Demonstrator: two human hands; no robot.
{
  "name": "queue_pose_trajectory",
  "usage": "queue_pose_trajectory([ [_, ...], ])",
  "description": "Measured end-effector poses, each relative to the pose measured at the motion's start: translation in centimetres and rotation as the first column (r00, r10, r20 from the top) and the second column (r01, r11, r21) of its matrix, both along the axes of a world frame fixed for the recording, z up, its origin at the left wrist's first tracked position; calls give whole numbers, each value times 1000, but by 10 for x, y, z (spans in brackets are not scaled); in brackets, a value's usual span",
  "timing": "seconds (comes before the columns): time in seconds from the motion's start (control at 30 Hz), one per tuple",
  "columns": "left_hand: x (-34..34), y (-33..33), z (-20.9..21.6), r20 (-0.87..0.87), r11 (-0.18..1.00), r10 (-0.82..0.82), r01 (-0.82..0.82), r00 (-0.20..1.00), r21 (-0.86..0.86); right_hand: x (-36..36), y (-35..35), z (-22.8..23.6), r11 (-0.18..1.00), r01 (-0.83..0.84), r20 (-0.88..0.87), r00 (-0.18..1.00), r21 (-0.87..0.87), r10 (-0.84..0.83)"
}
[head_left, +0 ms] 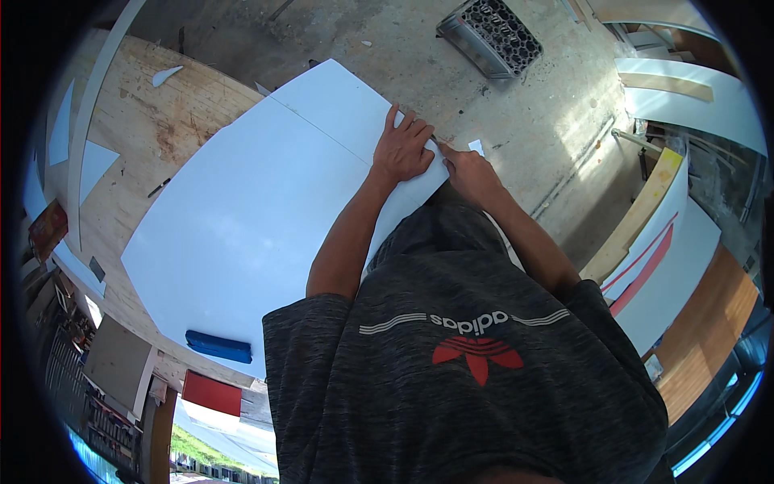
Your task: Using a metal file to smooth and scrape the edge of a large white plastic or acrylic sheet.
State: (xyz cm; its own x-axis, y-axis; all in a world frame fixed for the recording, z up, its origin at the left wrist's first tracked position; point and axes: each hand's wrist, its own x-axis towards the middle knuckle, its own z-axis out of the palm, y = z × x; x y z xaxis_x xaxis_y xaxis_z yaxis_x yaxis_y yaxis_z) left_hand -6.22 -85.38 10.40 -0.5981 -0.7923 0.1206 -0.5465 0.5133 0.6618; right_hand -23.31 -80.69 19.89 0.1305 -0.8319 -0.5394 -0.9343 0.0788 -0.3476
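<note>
A large white sheet (242, 210) with a thin line across it lies on the wooden workbench, its right edge reaching past the bench beside my body. My left hand (401, 152) lies on the sheet near that edge, fingers stretched out and apart. Just to its right, my right hand (477, 176) is closed around a slim dark tool (437, 140), whose tip is at the sheet's edge. Most of the tool is hidden by my fingers, so its exact kind is unclear. A small white scrap (476, 147) shows just beyond my right hand.
A blue oblong case (218, 347) rests on the sheet's near left. A dark pen-like item (159, 188) and white offcuts (98, 168) lie on the wooden bench (153, 105). On the concrete floor stands a grey crate (492, 40). Panels (673, 282) lean at the right.
</note>
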Motion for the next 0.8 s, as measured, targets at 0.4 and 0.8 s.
queue_pose_trajectory([
  [0.4,6,6,1,-69,989,-146,147,987,8,0,21,47,994,69,-27,997,90,-67],
  [0.8,1,5,1,-51,998,-48,46,998,-37,-15,23,18,999,19,77,997,-34,-16],
])
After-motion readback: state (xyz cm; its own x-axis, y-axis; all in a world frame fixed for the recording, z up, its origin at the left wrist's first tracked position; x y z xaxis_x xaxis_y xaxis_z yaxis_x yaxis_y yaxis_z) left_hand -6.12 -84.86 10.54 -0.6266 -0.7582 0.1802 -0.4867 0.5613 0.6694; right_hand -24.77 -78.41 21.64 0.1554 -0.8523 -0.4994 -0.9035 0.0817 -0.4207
